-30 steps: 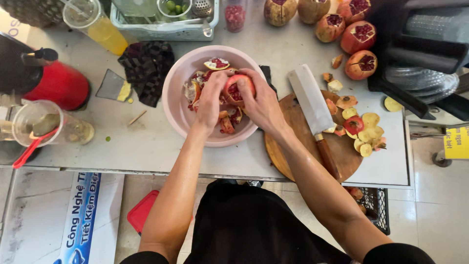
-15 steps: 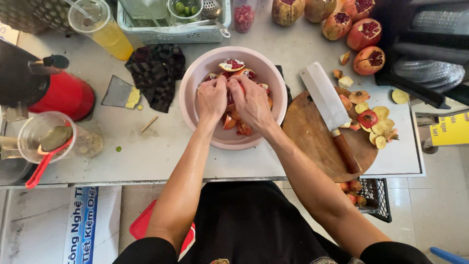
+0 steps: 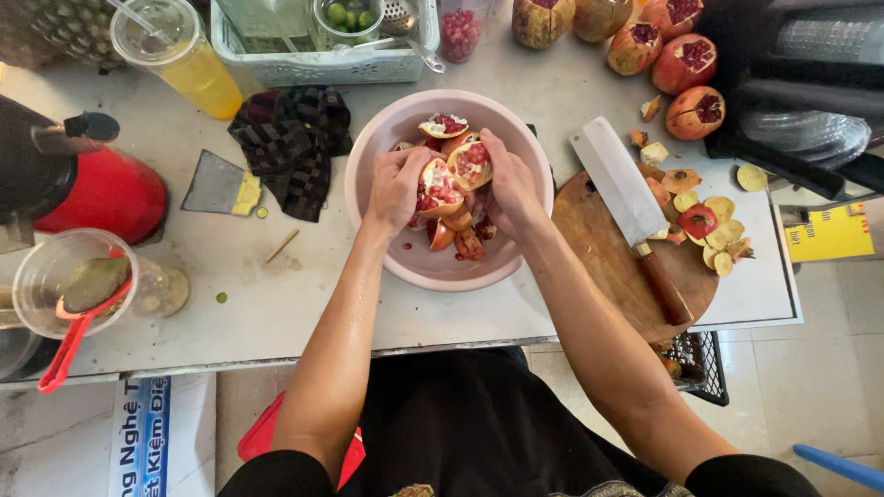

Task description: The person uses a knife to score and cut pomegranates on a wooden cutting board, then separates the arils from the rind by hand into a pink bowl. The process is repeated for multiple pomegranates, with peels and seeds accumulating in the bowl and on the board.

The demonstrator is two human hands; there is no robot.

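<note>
Centre of frame: left hand (image 3: 398, 189) and right hand (image 3: 509, 189), fingers clenched on a split pomegranate (image 3: 453, 175) over the pink bowl (image 3: 387, 138), which holds broken pieces. Several cut pomegranates (image 3: 686, 64) wait at upper right; a cup (image 3: 459, 32) at top holds loosened seeds. A cleaver (image 3: 626, 207) rests on the board (image 3: 608, 267).

Flat yellow rectangular printed card (image 3: 831, 234) just off the surface's right edge. White printed sheet with blue lettering (image 3: 147, 437) on the floor under the front-left corner.
</note>
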